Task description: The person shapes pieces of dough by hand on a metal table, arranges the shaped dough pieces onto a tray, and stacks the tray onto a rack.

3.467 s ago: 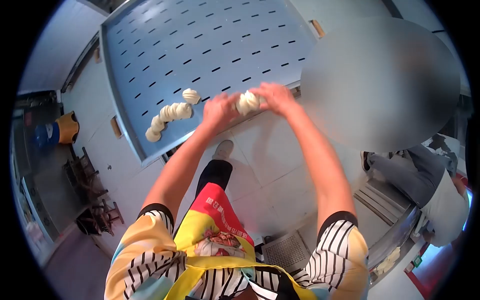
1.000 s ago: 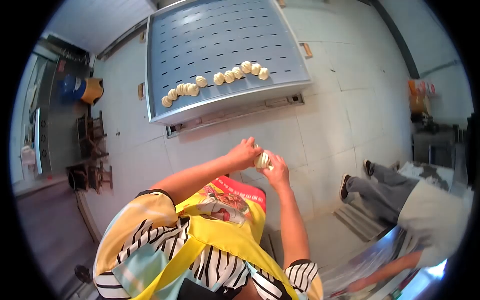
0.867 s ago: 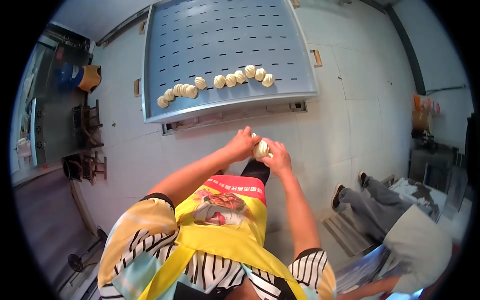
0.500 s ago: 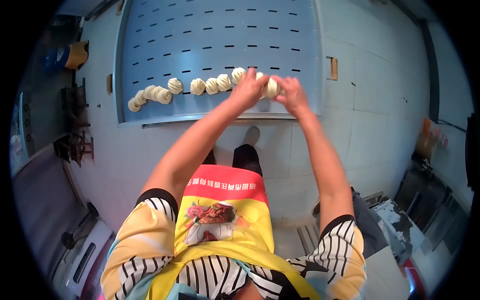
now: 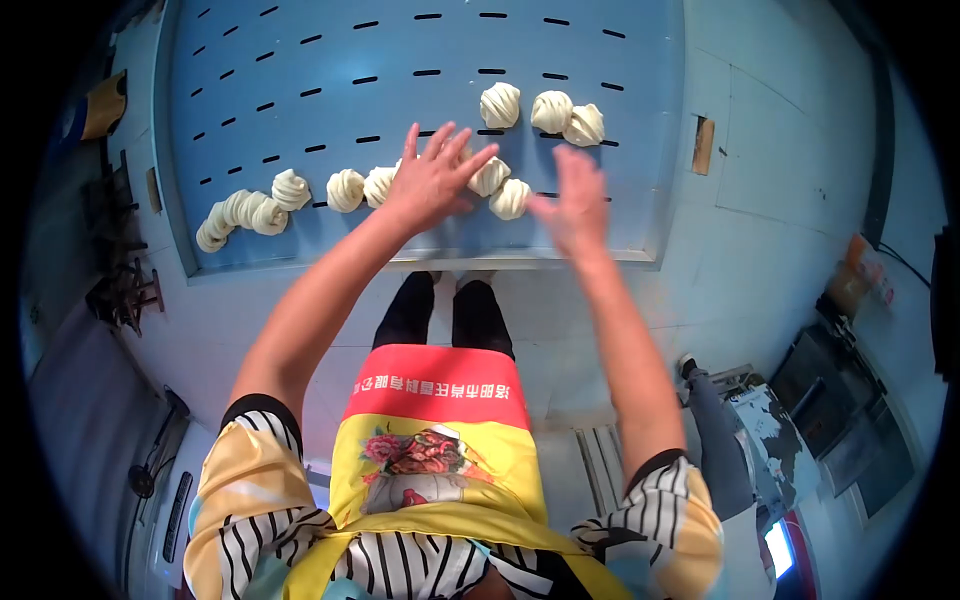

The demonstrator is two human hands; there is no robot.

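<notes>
My left hand (image 5: 435,182) is spread open, palm down, over the front row of twisted dough buns, hiding part of it; I cannot tell whether it touches them. A pale bun (image 5: 380,186) shows at its left and another bun (image 5: 489,176) by its right side. My right hand (image 5: 574,205), a little blurred, holds nothing and has its fingers stretched forward, thumb apart, beside the bun (image 5: 510,199) at the row's right end. Farther back lie a single bun (image 5: 500,105) and two touching buns, one left (image 5: 551,112) and one right (image 5: 584,125).
The buns rest on a large blue slotted tray (image 5: 330,100) with a raised metal rim. At its left front, several buns (image 5: 240,212) sit pressed together in a line. A wooden handle piece (image 5: 704,146) is right of the tray. Someone's grey-clad leg (image 5: 718,440) is at right.
Both hands were together around buns; now they are apart and free of them. Three buns now lie farther back on the tray. The view has shifted closer to the tray.
</notes>
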